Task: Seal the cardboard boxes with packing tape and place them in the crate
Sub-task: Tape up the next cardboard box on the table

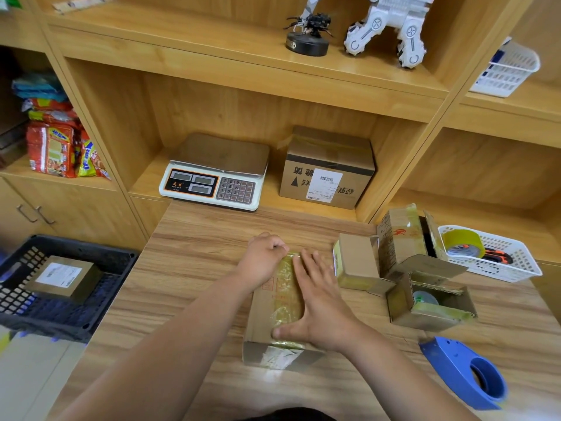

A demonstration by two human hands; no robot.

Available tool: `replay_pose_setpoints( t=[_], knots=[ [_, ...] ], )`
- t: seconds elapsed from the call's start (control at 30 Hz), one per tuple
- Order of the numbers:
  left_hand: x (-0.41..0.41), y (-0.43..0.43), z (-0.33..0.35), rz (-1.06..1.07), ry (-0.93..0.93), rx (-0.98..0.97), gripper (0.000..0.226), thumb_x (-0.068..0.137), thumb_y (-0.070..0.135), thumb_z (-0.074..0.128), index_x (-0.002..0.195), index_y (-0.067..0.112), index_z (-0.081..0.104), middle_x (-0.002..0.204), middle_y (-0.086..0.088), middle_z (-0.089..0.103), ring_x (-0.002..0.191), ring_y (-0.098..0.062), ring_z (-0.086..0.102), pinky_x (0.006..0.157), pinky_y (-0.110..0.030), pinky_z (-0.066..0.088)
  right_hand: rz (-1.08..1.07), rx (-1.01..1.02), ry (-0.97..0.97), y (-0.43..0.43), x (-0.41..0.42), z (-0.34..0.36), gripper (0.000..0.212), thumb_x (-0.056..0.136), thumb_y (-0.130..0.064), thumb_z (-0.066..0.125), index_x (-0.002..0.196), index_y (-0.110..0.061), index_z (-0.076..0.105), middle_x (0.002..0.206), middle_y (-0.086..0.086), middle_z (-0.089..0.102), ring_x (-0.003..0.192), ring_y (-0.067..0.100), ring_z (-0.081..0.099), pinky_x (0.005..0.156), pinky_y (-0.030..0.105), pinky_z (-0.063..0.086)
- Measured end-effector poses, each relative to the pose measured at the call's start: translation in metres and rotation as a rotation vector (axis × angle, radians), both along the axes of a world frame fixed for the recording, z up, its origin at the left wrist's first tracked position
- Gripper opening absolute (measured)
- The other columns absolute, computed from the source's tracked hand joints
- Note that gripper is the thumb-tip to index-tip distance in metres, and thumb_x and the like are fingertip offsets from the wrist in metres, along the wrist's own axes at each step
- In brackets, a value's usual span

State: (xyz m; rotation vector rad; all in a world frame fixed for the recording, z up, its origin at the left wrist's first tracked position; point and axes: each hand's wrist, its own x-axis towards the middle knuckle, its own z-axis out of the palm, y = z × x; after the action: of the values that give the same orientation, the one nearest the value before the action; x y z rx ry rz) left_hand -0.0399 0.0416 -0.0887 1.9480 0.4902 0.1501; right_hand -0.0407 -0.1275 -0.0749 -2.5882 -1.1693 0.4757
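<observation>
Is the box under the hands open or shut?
The box is shut: flaps lie flat, a yellowish tape strip covers the seam, the right hand presses on it.

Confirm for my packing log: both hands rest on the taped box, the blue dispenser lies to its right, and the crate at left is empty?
Not empty: the head view shows the crate holding one labelled box. The rest is right.

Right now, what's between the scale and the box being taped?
Only bare tabletop lies between the scale and the box, per the head view.
</observation>
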Motion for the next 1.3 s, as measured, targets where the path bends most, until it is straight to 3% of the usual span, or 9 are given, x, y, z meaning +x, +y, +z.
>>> replay_pose_setpoints(
  t=[0.27,0.43,0.57,0.73,0.83,0.93,1.0,1.17,1.3],
  knots=[
    [0.000,0.001,0.000,-0.011,0.014,0.002,0.020,0.091,0.014,0.057,0.073,0.017,0.062,0.088,0.000,0.050,0.103,-0.026,0.051,0.086,-0.030,0.038,-0.151,0.104,-0.085,0.012,0.003,-0.005,0.123,0.052,-0.084,0.049,0.151,-0.023,0.009,0.156,-0.011,0.003,0.142,0.011,-0.011,0.118,0.044,0.003],
    [-0.002,0.000,0.002,-0.016,0.004,0.022,0.018,0.091,0.012,0.055,0.078,0.018,0.064,0.093,-0.003,0.054,0.103,-0.025,0.052,0.090,-0.031,0.039,-0.292,0.255,-0.113,0.022,0.014,-0.005,0.092,0.057,-0.074,0.062,0.134,-0.028,0.038,0.131,-0.008,0.037,0.121,0.015,0.026,0.106,0.033,0.026],
    [-0.008,-0.002,0.001,0.065,-0.054,-0.061,0.013,0.088,0.009,0.058,0.090,0.014,0.070,0.102,-0.007,0.060,0.106,-0.022,0.055,0.095,-0.031,0.041,-0.352,0.282,-0.080,0.027,0.023,-0.008,0.086,0.067,-0.064,0.067,0.136,-0.021,0.038,0.127,-0.002,0.037,0.118,0.018,0.027,0.102,0.031,0.028],
    [-0.014,-0.002,-0.003,0.276,0.083,0.103,0.055,0.080,0.048,0.065,0.126,0.019,0.054,0.116,-0.004,0.057,0.108,-0.019,0.053,0.089,-0.032,0.043,-0.657,0.487,0.265,0.021,0.029,-0.013,0.078,0.082,-0.046,0.068,0.144,-0.013,0.034,0.144,0.005,0.041,0.134,0.021,0.035,0.112,0.037,0.029],
    [-0.018,-0.006,0.002,0.238,0.236,0.079,0.054,0.083,0.056,0.057,0.120,0.017,0.058,0.112,-0.006,0.065,0.107,-0.026,0.059,0.079,-0.029,0.040,-0.660,0.511,0.376,0.021,0.029,-0.010,0.072,0.082,-0.042,0.068,0.142,-0.018,0.036,0.137,0.000,0.049,0.124,0.016,0.047,0.102,0.026,0.036],
    [-0.025,-0.011,0.014,0.262,0.070,-0.012,0.029,0.082,0.048,0.063,0.081,0.019,0.061,0.069,0.000,0.064,0.069,-0.020,0.063,0.064,-0.033,0.046,-0.664,0.609,0.400,0.018,0.026,-0.004,0.069,0.081,-0.038,0.071,0.139,-0.021,0.038,0.130,-0.001,0.053,0.114,0.013,0.051,0.096,0.025,0.039],
    [-0.030,-0.013,0.024,0.283,-0.068,-0.119,0.021,0.080,0.041,0.067,0.075,0.022,0.061,0.063,0.002,0.060,0.057,-0.016,0.055,0.057,-0.031,0.043,-0.638,0.699,0.351,0.016,0.023,0.001,0.068,0.079,-0.036,0.073,0.137,-0.026,0.040,0.129,-0.006,0.051,0.116,0.010,0.048,0.101,0.028,0.039],
    [-0.041,-0.023,0.029,0.229,-0.326,-0.116,0.020,0.079,0.013,0.072,0.069,0.030,0.066,0.093,0.006,0.064,0.100,-0.002,0.056,0.086,-0.018,0.039,-0.538,0.832,0.139,0.011,0.013,-0.004,0.055,0.076,-0.021,0.077,0.121,-0.030,0.046,0.133,-0.014,0.044,0.126,-0.001,0.036,0.107,0.017,0.025],
    [-0.057,-0.026,-0.006,0.164,-0.248,-0.052,0.028,0.075,0.005,0.073,0.063,0.029,0.065,0.091,0.010,0.062,0.110,-0.005,0.053,0.094,-0.023,0.036,-0.475,0.716,0.083,0.001,-0.003,-0.031,0.043,0.078,-0.020,0.076,0.113,-0.029,0.052,0.135,-0.009,0.042,0.130,0.001,0.032,0.112,0.022,0.024]
  ],
)
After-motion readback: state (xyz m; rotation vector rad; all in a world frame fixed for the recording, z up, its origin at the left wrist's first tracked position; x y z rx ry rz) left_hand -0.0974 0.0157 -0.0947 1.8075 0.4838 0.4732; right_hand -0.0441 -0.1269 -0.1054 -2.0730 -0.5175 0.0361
